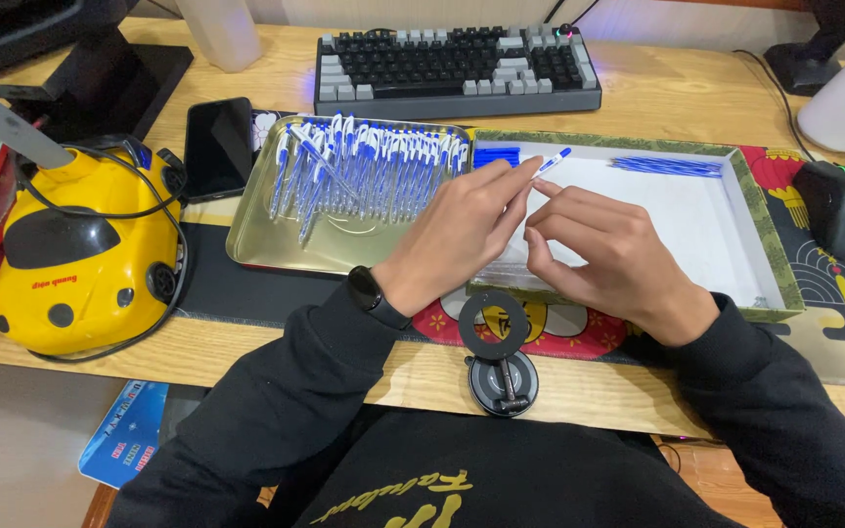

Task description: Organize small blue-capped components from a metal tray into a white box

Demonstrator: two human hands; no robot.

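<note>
My left hand (462,230) holds a white pen with a blue tip (552,161) between thumb and fingers, above the left end of a shallow white box (726,230). My right hand (603,249) is close beside it, fingers bent, fingertips touching the pen's lower part. A gold metal tray (266,244) to the left carries several assembled white-and-blue pens (364,166). Inside the box lie blue caps (496,154) at the back left and thin blue refills (665,166) at the back right.
A keyboard (457,64) lies behind the tray and box. A black phone (217,145) and a yellow car-shaped device (80,259) sit at left, a black mouse (838,210) at right. A round black phone stand (499,357) sits at the desk's front edge.
</note>
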